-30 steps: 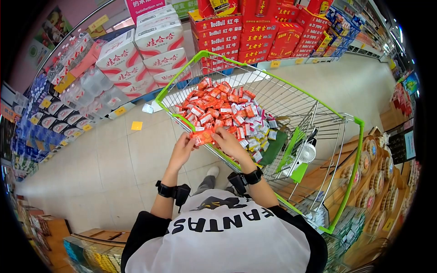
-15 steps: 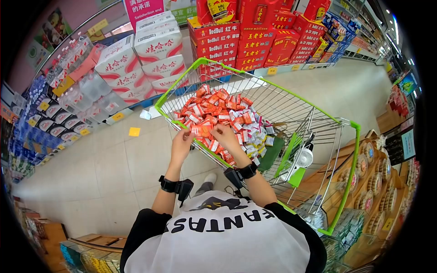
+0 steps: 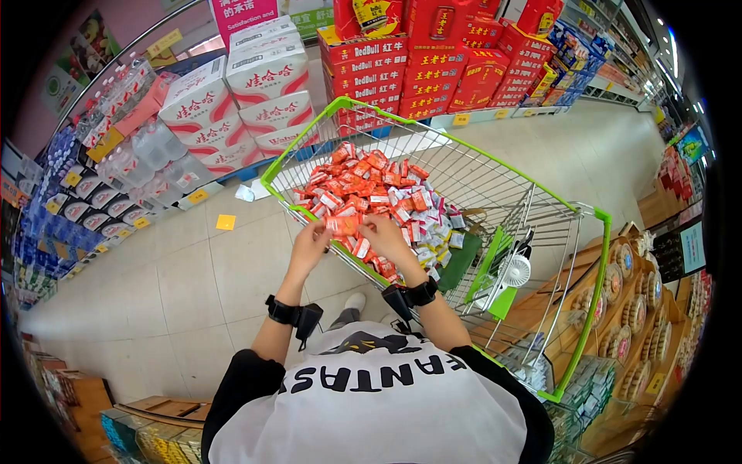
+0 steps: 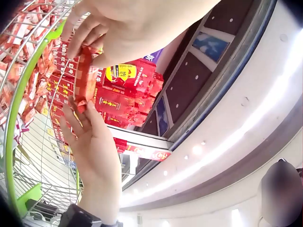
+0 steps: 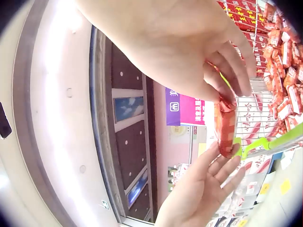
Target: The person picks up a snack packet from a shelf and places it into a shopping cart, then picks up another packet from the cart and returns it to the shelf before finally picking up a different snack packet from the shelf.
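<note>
Both hands hold one orange-red packet [image 3: 342,225] by its two ends, over the near rim of the shopping cart [image 3: 359,255]. The left hand [image 3: 311,246] pinches its left end and the right hand [image 3: 386,238] its right end. In the left wrist view the packet [image 4: 85,78] stretches between the left hand [image 4: 128,28] and the right hand [image 4: 97,151]. The right wrist view shows the packet [image 5: 225,124] between the right hand [image 5: 175,42] and the left hand [image 5: 194,189]. Beneath lies a heap of red, white and yellow packets [image 3: 379,185] in the cart.
Drink cartons [image 3: 270,73] and red boxes [image 3: 433,73] are stacked beyond the cart. A white fan [image 3: 515,271] is at the cart's handle end. Bottles [image 3: 127,166] stand at the left, wooden shelves [image 3: 618,294] at the right. A yellow square [image 3: 226,222] lies on the floor.
Since a second ago, the scene has shifted slightly in the head view. Both hands keep hold of the packet at nearly the same place above the cart's rim.
</note>
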Demonstrator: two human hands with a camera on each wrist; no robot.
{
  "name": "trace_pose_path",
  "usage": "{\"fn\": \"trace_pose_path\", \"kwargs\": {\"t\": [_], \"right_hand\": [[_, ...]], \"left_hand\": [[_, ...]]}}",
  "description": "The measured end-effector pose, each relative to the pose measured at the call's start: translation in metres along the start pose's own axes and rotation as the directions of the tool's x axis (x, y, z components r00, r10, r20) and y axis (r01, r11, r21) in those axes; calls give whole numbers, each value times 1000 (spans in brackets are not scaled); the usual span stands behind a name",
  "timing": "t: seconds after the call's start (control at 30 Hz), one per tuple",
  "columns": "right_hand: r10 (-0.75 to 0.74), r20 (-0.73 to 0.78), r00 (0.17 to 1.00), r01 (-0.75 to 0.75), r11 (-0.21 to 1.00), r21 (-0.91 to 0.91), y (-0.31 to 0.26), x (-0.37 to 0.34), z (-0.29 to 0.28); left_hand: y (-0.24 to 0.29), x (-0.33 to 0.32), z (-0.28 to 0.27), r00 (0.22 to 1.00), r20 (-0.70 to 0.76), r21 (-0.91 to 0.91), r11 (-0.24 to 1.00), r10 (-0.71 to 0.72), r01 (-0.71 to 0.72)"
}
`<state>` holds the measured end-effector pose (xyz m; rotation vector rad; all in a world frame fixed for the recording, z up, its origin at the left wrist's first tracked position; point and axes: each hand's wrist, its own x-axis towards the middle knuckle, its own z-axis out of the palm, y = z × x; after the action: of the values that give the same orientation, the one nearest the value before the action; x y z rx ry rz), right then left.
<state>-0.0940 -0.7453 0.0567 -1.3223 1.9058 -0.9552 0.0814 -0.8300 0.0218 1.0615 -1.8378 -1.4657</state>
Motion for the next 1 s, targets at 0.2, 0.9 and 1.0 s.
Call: {"fn": "trace_pose_path", "kwargs": {"t": [0.2,0.9,1.0], "right_hand": [[-259,-251,932,326,905,273,-38,9,-13],[-188,-143,972,223,931,288,0,-16,-7],[-161,-139,977,196,936,291,-7,-25,-13]], "left_hand": [[60,24,-12,960,-279,-391,914,-10,-104],[45,-22,2,998,36,-121,991,59,-54],[50,-23,9,995,66,-157,985,80,-69]]}}
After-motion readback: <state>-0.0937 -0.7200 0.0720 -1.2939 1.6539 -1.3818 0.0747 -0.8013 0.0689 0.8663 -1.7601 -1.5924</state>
